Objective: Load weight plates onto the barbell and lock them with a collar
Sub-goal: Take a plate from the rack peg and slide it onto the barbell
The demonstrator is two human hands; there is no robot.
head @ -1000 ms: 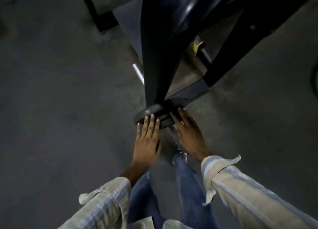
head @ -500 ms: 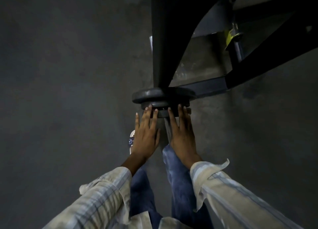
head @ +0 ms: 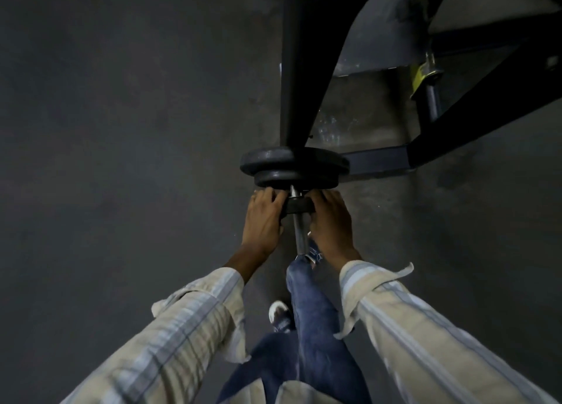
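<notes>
The steel barbell sleeve (head: 300,235) points toward me in the middle of the view. Two dark round weight plates (head: 293,168) sit on it edge-on, a wider one behind a slightly narrower one. A smaller black plate (head: 299,206) sits on the sleeve a short gap in front of them. My left hand (head: 263,221) grips its left edge and my right hand (head: 330,219) grips its right edge, fingers curled around it. No collar is visible.
A black rack upright (head: 304,63) rises behind the plates, with a dark base bar (head: 377,162) running right and a diagonal brace (head: 486,93). A yellow fitting (head: 421,77) sits on a post at right. My leg in jeans (head: 313,306) stands below the sleeve on grey floor.
My hands went from flat against the plates to curled around the small black plate, which now sits a short gap in front of the two bigger plates. The view shifted.
</notes>
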